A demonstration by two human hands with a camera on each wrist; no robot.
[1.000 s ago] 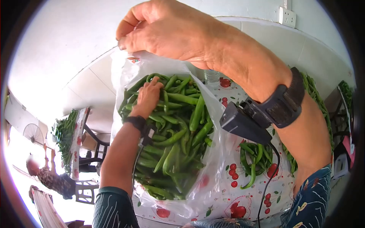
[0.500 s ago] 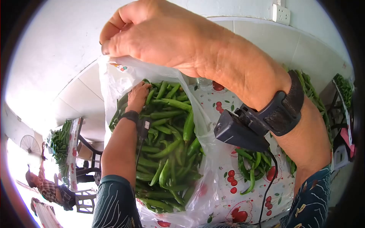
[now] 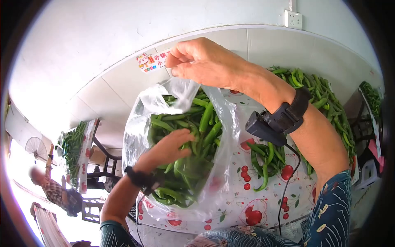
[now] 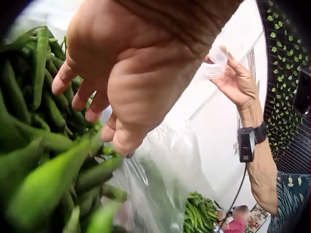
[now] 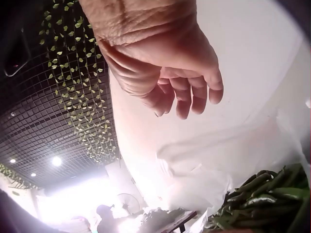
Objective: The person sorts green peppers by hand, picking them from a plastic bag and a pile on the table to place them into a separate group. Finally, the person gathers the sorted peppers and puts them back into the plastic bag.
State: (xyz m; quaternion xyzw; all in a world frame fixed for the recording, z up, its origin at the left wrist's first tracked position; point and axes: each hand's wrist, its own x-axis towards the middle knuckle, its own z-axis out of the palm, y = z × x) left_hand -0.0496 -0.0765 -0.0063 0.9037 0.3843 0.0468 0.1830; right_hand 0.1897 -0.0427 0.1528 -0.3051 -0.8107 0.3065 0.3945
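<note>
A clear plastic bag [image 3: 140,119] full of long green chilli peppers [image 3: 207,117] stands on the table; its upper edge folds inward over part of them. My left hand [image 3: 169,149] hovers over the peppers with fingers spread and nothing in them. Its relaxed fingers point down beside the peppers [image 4: 34,141] in the left wrist view. Above the bag's far side my right hand [image 3: 205,61] is raised. There, the left wrist view shows a scrap of translucent film between the thumb and fingers of the right hand [image 4: 238,87], which pinches the bag's plastic.
A small pile of green peppers [image 3: 267,160] lies right of the bag on a cherry-print tablecloth [image 3: 230,197]. A larger heap of peppers [image 3: 325,107] is at the back right. The wall [image 3: 123,86] stands close behind. Far left are another laden table [image 3: 88,144] and a person [image 3: 61,187].
My left hand has drawn back from the bag's far side toward its middle. My right hand has shifted right and lower in view, and the bag's upper edge has sagged inward.
</note>
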